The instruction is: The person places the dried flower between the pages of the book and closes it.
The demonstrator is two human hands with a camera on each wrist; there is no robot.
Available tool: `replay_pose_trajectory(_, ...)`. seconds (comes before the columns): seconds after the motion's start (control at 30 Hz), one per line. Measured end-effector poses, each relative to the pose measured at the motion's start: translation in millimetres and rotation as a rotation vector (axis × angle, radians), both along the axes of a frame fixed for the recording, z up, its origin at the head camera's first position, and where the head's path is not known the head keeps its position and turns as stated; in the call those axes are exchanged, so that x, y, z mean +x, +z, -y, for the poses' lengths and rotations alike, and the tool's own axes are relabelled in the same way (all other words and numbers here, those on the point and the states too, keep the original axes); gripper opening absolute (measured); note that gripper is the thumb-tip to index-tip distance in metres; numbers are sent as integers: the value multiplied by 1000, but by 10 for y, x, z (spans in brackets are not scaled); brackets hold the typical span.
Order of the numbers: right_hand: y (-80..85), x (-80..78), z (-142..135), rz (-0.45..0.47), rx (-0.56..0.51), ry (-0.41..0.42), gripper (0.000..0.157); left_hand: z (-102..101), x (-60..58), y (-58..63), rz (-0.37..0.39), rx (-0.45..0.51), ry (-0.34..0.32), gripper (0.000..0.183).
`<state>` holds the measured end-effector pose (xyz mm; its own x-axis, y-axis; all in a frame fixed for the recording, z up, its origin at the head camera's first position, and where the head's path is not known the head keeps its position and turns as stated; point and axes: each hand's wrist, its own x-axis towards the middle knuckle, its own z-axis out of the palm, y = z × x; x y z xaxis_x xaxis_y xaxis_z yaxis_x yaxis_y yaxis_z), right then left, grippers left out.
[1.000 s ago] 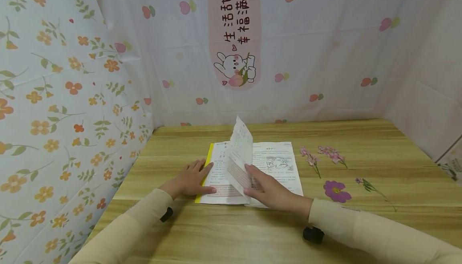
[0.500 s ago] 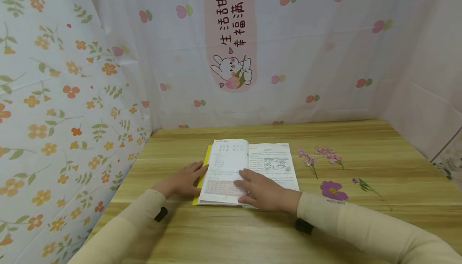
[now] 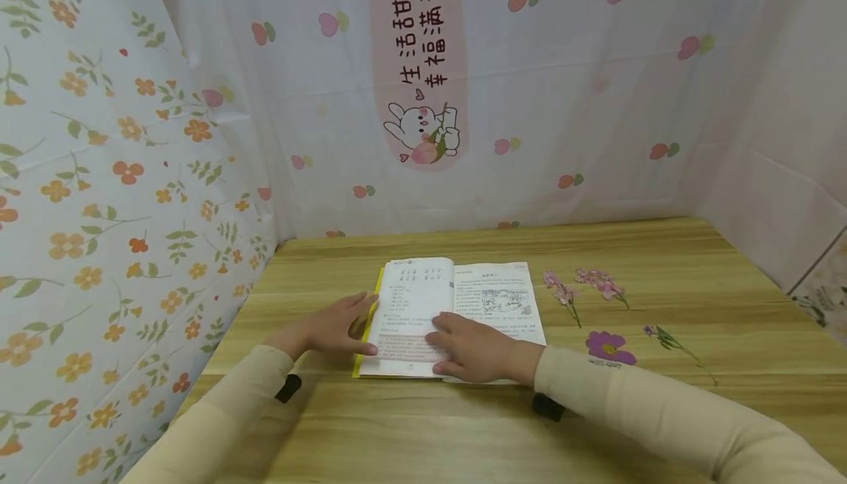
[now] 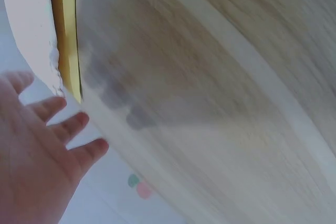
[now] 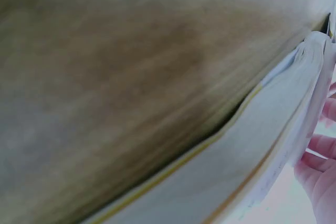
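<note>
An open book (image 3: 410, 300) with printed pages and a yellow cover edge lies on the wooden table (image 3: 423, 425). Its right page (image 3: 506, 296) carries a line drawing. At the left edge my left hand (image 3: 327, 328) has its fingers loosely spread, with the thumb tip over the page's lower corner. In the left wrist view, straight fingers (image 4: 71, 129) show beside the yellow cover (image 4: 69, 35). My right hand (image 3: 478, 351) lies over the lower middle of the book near the fold, fingers extended. The right wrist view catches the book's thick page block (image 5: 262, 135) beside that hand (image 5: 323, 174).
Right of the book lie pink flower sprigs (image 3: 598, 282), a purple flower (image 3: 610, 347) and a thin stem with a small purple bloom (image 3: 681, 348). A printed curtain (image 3: 556, 101) hangs behind the table, and a floral cloth (image 3: 132, 212) hangs at the left.
The page that my right hand held upright has come down flat on the left side. My right hand now rests by the fold, and my left hand has shifted slightly left.
</note>
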<state>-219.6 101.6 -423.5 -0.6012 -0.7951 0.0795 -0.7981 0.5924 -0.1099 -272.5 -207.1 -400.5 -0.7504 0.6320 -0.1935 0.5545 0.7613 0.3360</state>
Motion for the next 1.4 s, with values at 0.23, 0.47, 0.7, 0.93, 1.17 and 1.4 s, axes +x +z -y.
replay_pose_trajectory(0.23,-24,-48,44,12,69,18,58,-173,-40,-100,-91,-94,60,98)
replay_pose_trajectory(0.47,-35,-70,96,-29,123,63,59,-237,7,-231,-188,-227,30,101)
replay_pose_trajectory(0.7,-12,-59,122,-51,133,64,58,-246,35,-236,-174,-261,50,97)
replay_pose_trajectory(0.93,56,-55,104,-1,86,55,58,-233,11,-251,-178,-282,52,96)
replay_pose_trajectory(1.17,111,-37,-118,50,0,14,58,-262,6,-225,-182,-282,40,97)
replay_pose_trajectory(1.4,207,42,-600,40,-129,-62,55,-286,-16,-251,-182,-293,27,99)
